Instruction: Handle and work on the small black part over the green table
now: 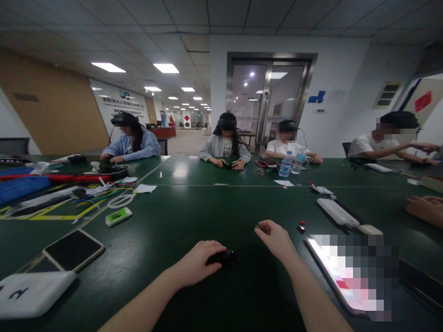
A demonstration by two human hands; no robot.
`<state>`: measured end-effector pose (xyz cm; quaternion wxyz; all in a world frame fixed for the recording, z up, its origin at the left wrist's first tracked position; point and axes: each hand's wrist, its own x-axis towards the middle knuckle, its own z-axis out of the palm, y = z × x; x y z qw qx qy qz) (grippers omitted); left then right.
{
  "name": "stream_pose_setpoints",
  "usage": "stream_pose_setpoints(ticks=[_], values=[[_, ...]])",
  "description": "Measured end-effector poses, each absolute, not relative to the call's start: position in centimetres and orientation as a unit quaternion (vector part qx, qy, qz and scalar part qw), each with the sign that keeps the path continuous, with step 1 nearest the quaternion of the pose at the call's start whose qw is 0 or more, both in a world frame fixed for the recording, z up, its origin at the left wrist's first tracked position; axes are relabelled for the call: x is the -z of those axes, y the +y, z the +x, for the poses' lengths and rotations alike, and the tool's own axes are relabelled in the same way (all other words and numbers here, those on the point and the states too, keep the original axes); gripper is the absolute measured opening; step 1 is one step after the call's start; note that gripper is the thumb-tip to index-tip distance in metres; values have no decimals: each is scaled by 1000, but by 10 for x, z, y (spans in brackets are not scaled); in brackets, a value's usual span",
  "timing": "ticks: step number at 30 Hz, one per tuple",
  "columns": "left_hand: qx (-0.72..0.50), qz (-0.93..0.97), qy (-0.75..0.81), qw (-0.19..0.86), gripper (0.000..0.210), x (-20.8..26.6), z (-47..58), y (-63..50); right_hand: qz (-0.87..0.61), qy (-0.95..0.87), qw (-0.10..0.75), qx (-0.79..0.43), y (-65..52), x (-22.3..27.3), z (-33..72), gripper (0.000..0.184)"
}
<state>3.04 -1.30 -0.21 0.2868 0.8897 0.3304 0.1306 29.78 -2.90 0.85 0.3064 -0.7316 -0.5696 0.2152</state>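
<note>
My left hand (204,260) wraps round a small, glossy black object (226,257) low over the dark green table (166,295). Its rounded end sticks out to the right of my fingers, and its exact kind cannot be made out. To the right and a little farther off, my right hand (273,235) is closed in a pinch. Something small and dark seems to show at the fingertips, too small to name. Just right of that hand lie a small red and silvery piece (301,227) and, beyond, a white power-bank-like bar (337,212).
A lit phone (332,272) lies right of my right forearm. To the left are a dark-screened phone (74,249), a white case (34,293), a green-and-white pack (118,216) and coiled white cable (121,201). Water bottles (285,164) stand across the table, where several people sit.
</note>
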Motion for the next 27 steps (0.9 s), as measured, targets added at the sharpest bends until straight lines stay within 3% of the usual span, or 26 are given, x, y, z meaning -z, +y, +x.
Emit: stream_pose_setpoints(ticks=[16,27], values=[[-136,888,328,292,44,7,29,-10,-761,-555,253,-219,-29,-5,301,26],[-145,889,329,284,43,5,32,-13,-653,-646,320,-232,-43,-22,256,27]])
